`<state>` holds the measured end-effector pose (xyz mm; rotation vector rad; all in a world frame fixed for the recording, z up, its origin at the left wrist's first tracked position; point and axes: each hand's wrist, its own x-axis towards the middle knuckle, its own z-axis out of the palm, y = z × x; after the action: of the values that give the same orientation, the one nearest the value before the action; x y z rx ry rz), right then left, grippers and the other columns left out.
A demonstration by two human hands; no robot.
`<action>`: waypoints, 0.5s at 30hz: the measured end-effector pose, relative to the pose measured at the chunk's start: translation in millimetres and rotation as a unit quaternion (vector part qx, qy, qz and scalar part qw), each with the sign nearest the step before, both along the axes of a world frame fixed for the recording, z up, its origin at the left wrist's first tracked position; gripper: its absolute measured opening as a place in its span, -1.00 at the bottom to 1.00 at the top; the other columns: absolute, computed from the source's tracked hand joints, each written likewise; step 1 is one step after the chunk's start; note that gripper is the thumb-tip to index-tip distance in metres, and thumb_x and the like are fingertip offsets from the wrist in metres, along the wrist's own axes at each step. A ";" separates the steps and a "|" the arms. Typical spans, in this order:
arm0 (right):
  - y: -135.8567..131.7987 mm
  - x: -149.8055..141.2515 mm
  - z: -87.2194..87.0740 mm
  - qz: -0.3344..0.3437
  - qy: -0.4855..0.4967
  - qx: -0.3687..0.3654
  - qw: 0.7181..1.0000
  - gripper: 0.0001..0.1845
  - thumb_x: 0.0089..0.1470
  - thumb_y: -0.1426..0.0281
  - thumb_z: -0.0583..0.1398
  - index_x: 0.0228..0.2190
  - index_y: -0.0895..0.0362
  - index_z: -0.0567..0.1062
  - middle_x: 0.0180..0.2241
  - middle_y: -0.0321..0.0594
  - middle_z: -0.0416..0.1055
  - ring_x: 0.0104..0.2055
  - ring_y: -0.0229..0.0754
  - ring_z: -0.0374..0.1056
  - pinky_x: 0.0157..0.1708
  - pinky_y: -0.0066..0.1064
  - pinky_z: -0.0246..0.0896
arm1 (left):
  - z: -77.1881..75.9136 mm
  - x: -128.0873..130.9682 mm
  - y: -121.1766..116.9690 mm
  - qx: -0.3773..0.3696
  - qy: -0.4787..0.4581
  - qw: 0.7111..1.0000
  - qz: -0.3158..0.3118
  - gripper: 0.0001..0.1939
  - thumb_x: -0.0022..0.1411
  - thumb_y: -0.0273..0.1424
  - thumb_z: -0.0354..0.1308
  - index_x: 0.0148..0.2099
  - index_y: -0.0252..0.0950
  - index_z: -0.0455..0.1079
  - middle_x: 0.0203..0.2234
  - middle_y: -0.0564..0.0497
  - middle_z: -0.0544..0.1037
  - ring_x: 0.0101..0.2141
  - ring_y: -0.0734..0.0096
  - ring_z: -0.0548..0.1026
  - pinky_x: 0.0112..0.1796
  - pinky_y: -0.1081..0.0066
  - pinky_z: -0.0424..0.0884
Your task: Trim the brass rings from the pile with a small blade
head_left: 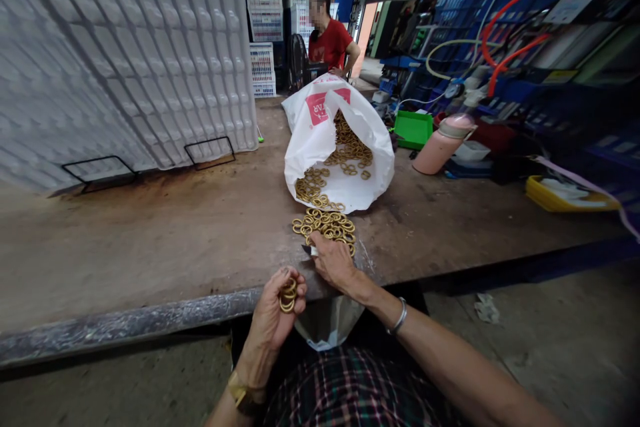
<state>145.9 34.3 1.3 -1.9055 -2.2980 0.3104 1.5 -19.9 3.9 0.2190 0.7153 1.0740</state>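
Observation:
My left hand [277,310] is closed round a small stack of gold rings [288,295] at the table's front edge. My right hand [333,260] reaches forward onto the brown table [200,233], fingers curled at the near side of a heap of loose gold rings [326,224]; a small dark and white piece shows at its fingertips and I cannot make out what it is. Behind the heap lies a white plastic bag [320,147], open toward me, with more rings [350,147] spilling from its mouth.
White moulded trays [125,47] lean at the left on black wire stands [210,150]. A pink flask [443,143], a green tray [414,128] and a yellow tray [565,193] sit to the right. A person in a red shirt [329,43] stands behind. A bag [327,323] hangs under the table edge.

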 end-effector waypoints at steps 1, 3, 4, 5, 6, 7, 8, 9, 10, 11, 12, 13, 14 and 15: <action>-0.1 2.2 -2.6 0.005 0.026 0.005 1.000 -0.67 -0.06 0.53 0.06 -0.17 0.12 0.29 -0.32 -0.18 0.45 -0.31 -0.15 0.37 -0.37 -0.44 0.03 | -0.3 0.6 0.7 -0.007 0.001 1.000 0.010 -0.77 -0.05 -0.36 0.26 -0.40 -0.36 0.28 -0.52 0.04 0.42 -0.54 0.59 0.36 -0.66 0.64 0.15; -1.6 6.0 -7.4 0.014 0.090 0.015 0.996 -0.69 -0.06 0.54 0.05 -0.21 0.10 0.31 -0.36 -0.23 0.44 -0.34 -0.19 0.36 -0.37 -0.47 0.02 | 0.0 2.7 2.3 -0.006 0.020 0.999 0.027 -0.75 -0.07 -0.36 0.27 -0.44 -0.35 0.26 -0.51 0.04 0.43 -0.53 0.57 0.38 -0.66 0.64 0.15; -3.1 7.3 -9.0 0.016 0.125 0.020 0.992 -0.72 -0.05 0.53 0.05 -0.23 0.10 0.32 -0.38 -0.25 0.44 -0.36 -0.21 0.35 -0.38 -0.48 0.03 | 0.5 4.1 3.1 0.002 0.038 0.999 0.033 -0.74 -0.08 -0.36 0.28 -0.44 -0.34 0.25 -0.51 0.04 0.43 -0.53 0.57 0.37 -0.66 0.64 0.15; -5.1 8.0 -9.8 0.018 0.159 0.025 0.987 -0.75 -0.03 0.51 0.05 -0.25 0.09 0.33 -0.41 -0.27 0.42 -0.38 -0.23 0.33 -0.38 -0.49 0.03 | 1.0 5.8 4.0 0.012 0.060 0.997 0.037 -0.73 -0.08 -0.35 0.28 -0.43 -0.34 0.25 -0.52 0.06 0.43 -0.54 0.58 0.37 -0.66 0.64 0.15; -7.6 8.3 -9.5 0.021 0.194 0.029 0.980 -0.79 -0.01 0.49 0.05 -0.27 0.09 0.34 -0.43 -0.29 0.41 -0.40 -0.24 0.32 -0.38 -0.49 0.04 | 1.4 7.7 4.8 0.022 0.085 0.995 0.040 -0.73 -0.08 -0.33 0.28 -0.41 -0.32 0.25 -0.54 0.08 0.42 -0.56 0.60 0.35 -0.67 0.64 0.14; -10.4 8.0 -8.2 0.026 0.229 0.031 0.972 -0.83 0.02 0.46 0.04 -0.29 0.09 0.34 -0.44 -0.30 0.39 -0.42 -0.26 0.30 -0.39 -0.50 0.05 | 1.4 9.7 5.4 0.032 0.111 0.992 0.043 -0.72 -0.07 -0.31 0.27 -0.37 -0.31 0.25 -0.56 0.10 0.41 -0.59 0.61 0.33 -0.69 0.65 0.13; -13.2 7.3 -5.9 0.033 0.264 0.031 0.963 -0.86 0.04 0.43 0.03 -0.31 0.09 0.34 -0.45 -0.31 0.37 -0.43 -0.27 0.28 -0.40 -0.50 0.06 | 0.8 11.6 5.9 0.041 0.139 0.988 0.046 -0.70 -0.06 -0.29 0.26 -0.32 -0.30 0.26 -0.58 0.12 0.39 -0.62 0.62 0.30 -0.70 0.65 0.12; -16.0 6.4 -3.0 0.041 0.295 0.028 0.954 -0.87 0.06 0.40 0.02 -0.33 0.10 0.34 -0.46 -0.32 0.35 -0.45 -0.28 0.25 -0.41 -0.50 0.06 | -0.3 13.3 6.3 0.050 0.166 0.984 0.047 -0.68 -0.05 -0.26 0.25 -0.28 -0.29 0.26 -0.60 0.14 0.38 -0.64 0.64 0.28 -0.71 0.65 0.10; -18.5 5.2 0.3 0.048 0.322 0.023 0.945 -0.86 0.08 0.37 0.00 -0.35 0.10 0.34 -0.48 -0.32 0.33 -0.46 -0.29 0.23 -0.42 -0.50 0.06 | -1.9 14.9 6.4 0.061 0.192 0.979 0.044 -0.66 -0.04 -0.23 0.24 -0.25 -0.28 0.27 -0.62 0.16 0.36 -0.67 0.65 0.25 -0.71 0.65 0.09; -20.7 4.0 3.7 0.052 0.344 0.017 0.937 -0.85 0.09 0.35 0.00 -0.37 0.11 0.34 -0.49 -0.33 0.31 -0.47 -0.30 0.21 -0.43 -0.51 0.06 | -3.7 16.1 6.3 0.074 0.218 0.972 0.037 -0.65 -0.02 -0.21 0.22 -0.25 -0.29 0.27 -0.63 0.17 0.34 -0.68 0.67 0.22 -0.72 0.65 0.08; -22.4 2.9 6.6 0.054 0.362 0.009 0.930 -0.83 0.10 0.33 -0.01 -0.38 0.11 0.34 -0.50 -0.34 0.29 -0.47 -0.31 0.19 -0.44 -0.51 0.06 | -5.5 17.1 6.1 0.088 0.243 0.966 0.028 -0.66 -0.01 -0.18 0.21 -0.26 -0.30 0.28 -0.65 0.17 0.32 -0.70 0.68 0.20 -0.72 0.65 0.07; -23.6 1.9 8.9 0.054 0.377 0.002 0.925 -0.82 0.10 0.31 -0.01 -0.40 0.12 0.34 -0.51 -0.35 0.27 -0.48 -0.31 0.17 -0.45 -0.51 0.05 | -7.1 17.7 5.7 0.100 0.268 0.958 0.018 -0.66 0.00 -0.16 0.19 -0.29 -0.31 0.29 -0.66 0.18 0.31 -0.70 0.69 0.18 -0.71 0.65 0.07; -24.4 1.0 10.4 0.051 0.390 -0.006 0.919 -0.81 0.10 0.30 0.00 -0.41 0.12 0.33 -0.53 -0.36 0.25 -0.48 -0.32 0.16 -0.45 -0.51 0.05 | -8.1 18.1 5.3 0.111 0.291 0.950 0.012 -0.66 0.02 -0.14 0.17 -0.31 -0.32 0.29 -0.67 0.18 0.29 -0.71 0.70 0.17 -0.71 0.65 0.06; -24.8 0.3 10.9 0.045 0.403 -0.015 0.914 -0.80 0.10 0.28 0.00 -0.43 0.12 0.33 -0.54 -0.37 0.24 -0.48 -0.32 0.15 -0.46 -0.51 0.04 | -8.5 18.4 4.9 0.119 0.310 0.943 0.007 -0.67 0.03 -0.13 0.15 -0.33 -0.32 0.29 -0.68 0.19 0.28 -0.71 0.70 0.17 -0.71 0.65 0.06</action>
<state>146.2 9.5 12.2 -1.3005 -1.7993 0.9387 19.9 -14.9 -4.6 0.7855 1.1476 1.1100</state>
